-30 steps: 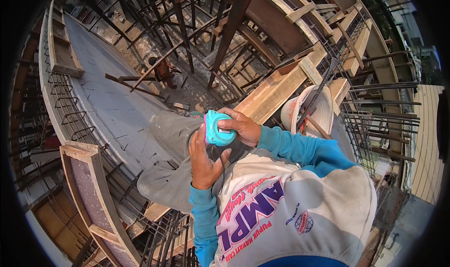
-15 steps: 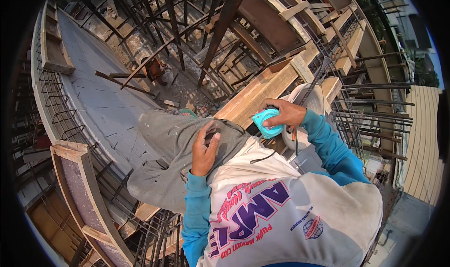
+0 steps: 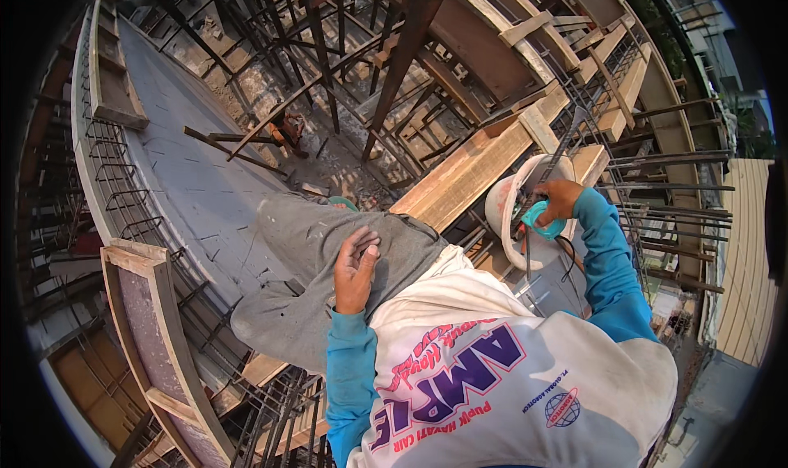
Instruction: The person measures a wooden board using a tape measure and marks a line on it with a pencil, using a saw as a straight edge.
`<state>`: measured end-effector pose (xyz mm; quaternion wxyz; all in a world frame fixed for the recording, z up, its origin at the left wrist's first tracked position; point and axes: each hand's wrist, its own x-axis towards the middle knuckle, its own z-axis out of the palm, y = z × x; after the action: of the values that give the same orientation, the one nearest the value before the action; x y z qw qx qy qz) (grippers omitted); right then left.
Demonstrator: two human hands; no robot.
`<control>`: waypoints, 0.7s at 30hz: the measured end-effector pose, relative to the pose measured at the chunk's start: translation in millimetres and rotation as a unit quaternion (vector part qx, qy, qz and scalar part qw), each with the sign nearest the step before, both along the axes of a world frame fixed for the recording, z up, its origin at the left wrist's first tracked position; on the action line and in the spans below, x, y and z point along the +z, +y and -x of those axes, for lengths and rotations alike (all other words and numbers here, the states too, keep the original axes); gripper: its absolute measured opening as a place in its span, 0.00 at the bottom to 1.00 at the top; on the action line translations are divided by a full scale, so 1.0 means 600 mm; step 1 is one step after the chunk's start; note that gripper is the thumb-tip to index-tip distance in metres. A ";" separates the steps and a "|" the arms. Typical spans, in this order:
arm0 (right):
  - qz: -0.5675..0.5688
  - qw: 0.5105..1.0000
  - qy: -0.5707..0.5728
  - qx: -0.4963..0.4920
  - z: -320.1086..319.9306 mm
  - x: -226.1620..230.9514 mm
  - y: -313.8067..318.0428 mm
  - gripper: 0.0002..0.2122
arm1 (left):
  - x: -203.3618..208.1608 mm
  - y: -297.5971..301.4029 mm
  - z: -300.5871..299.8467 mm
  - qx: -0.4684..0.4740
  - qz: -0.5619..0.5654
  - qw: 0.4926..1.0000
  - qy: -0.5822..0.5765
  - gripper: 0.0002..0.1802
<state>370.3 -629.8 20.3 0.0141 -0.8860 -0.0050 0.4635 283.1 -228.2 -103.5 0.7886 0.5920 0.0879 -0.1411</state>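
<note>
In my right hand (image 3: 560, 201) is a small, rounded turquoise reel-like case (image 3: 548, 219), its exact kind hard to make out. The hand has it at the mouth of a white bucket (image 3: 502, 207) on my right, with fingers partly hidden behind the rim. Dark and orange-red tools or cords, too jumbled to name, show inside the bucket. My left hand (image 3: 355, 271) is over my thigh in grey trousers (image 3: 308, 234), fingers stretched and nothing in it.
A wooden beam (image 3: 480, 172) runs beyond my knee beside the bucket. Rebar rods (image 3: 673, 189) jut out at the right. Formwork panels (image 3: 152, 337) and a grey slanted surface (image 3: 197, 156) lie left. Far below, among props, a person (image 3: 287, 131) is on the ground.
My right hand has moved right with the turquoise case, from over my lap to the bucket's mouth. My left hand stays over my thigh. The view has shifted slightly.
</note>
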 end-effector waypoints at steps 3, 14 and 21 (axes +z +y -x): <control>-0.016 0.999 0.033 0.033 0.021 -0.060 -0.020 0.29 | 0.005 0.014 0.004 0.034 0.012 0.999 0.015 0.24; -0.091 0.980 -0.166 -0.056 -0.051 -0.040 0.053 0.14 | 0.011 0.078 0.032 0.154 -0.040 0.985 0.060 0.22; -0.244 0.953 -0.165 0.073 -0.133 -0.114 0.252 0.17 | 0.013 0.134 0.056 0.268 -0.104 0.955 0.065 0.21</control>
<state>449.9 -478.5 -47.8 0.1950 -0.9168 -0.1855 0.2951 249.8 -148.0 -95.7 0.7239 0.6152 0.3086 0.0478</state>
